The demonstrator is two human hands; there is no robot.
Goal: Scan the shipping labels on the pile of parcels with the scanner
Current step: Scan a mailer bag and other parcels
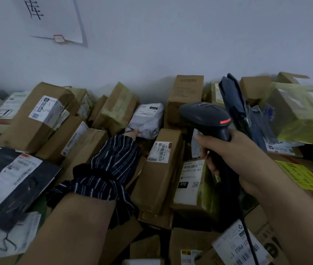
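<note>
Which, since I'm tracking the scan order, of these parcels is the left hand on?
The pale grey soft mailer bag at the back centre: the left hand touches its lower edge. Its neighbours are brown cardboard boxes.

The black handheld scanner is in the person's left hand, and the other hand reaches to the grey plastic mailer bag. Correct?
No. The head view shows the black handheld scanner in the right hand; the left hand reaches to the grey plastic mailer bag.

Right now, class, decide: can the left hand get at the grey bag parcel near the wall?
Likely yes: the left hand seems to touch the grey bag parcel at its lower edge; nothing lies between.
</note>
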